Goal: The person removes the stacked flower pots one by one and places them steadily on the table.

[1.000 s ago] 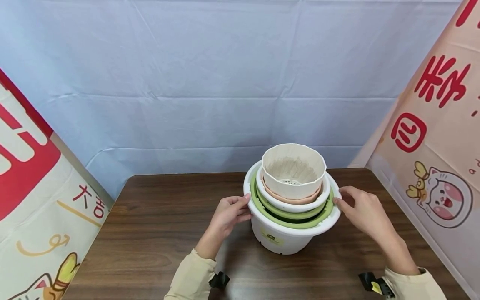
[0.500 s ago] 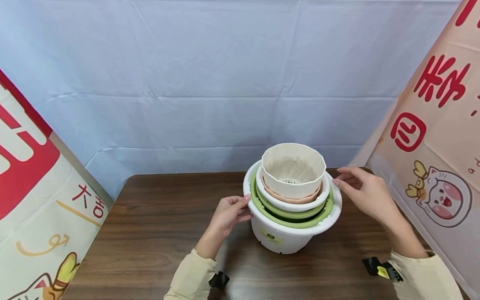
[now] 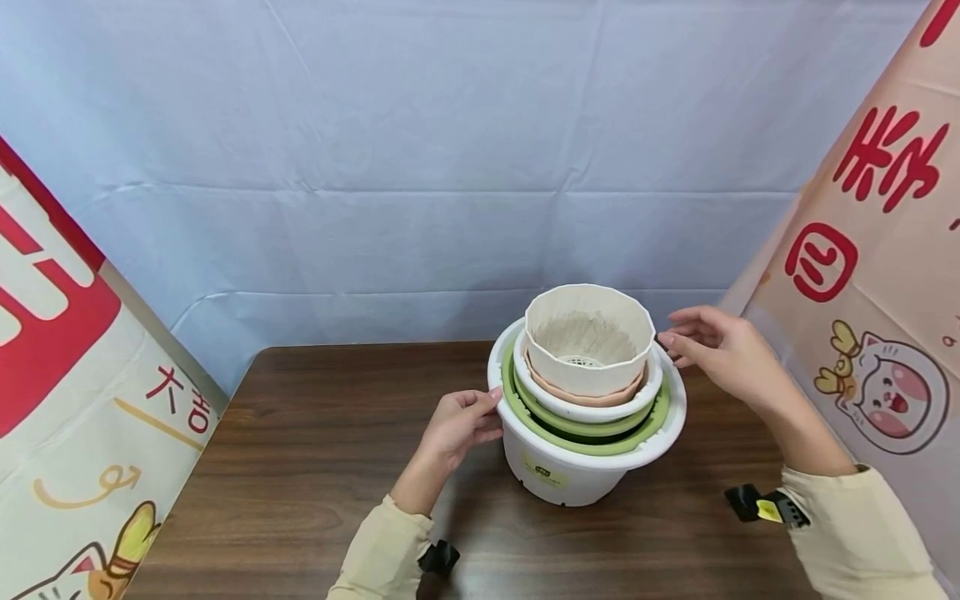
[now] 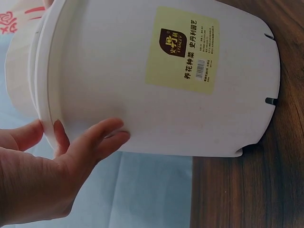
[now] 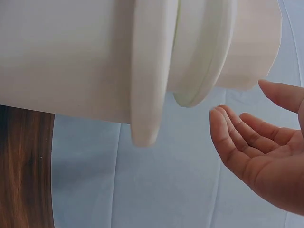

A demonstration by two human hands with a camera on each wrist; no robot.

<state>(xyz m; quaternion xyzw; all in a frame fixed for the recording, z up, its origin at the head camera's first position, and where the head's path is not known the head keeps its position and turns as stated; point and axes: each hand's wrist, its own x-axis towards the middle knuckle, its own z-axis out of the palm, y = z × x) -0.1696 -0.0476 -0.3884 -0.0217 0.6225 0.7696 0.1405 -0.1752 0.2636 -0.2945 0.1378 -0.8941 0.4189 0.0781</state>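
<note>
Nested flower pots stand upright on the table. The outermost is a large white pot (image 3: 525, 467) with a yellow label (image 4: 183, 50). Inside it show green pot rims (image 3: 607, 448), a smaller white pot (image 3: 592, 414), a pink pot (image 3: 588, 401) and, uppermost, a cream faceted pot (image 3: 600, 379) with a soiled inside. My left hand (image 3: 459, 429) pinches the large white pot's rim at its left, thumb on top, fingers against the outer wall. Beside the stack's right, level with the cream pot, my right hand (image 3: 723, 350) hangs with loosely bent fingers, apart from the pots in the right wrist view (image 5: 266, 147).
The brown wooden table (image 3: 337, 467) extends left of the pots. A pale blue cloth (image 3: 375, 167) hangs behind it. Printed banners flank both sides, the right banner (image 3: 885, 333) close to my right arm. A black strap (image 3: 765, 506) sits at each wrist.
My right hand has left the large white pot's rim and risen upward and away, beside the cream pot. My left hand and the pots have stayed in place.
</note>
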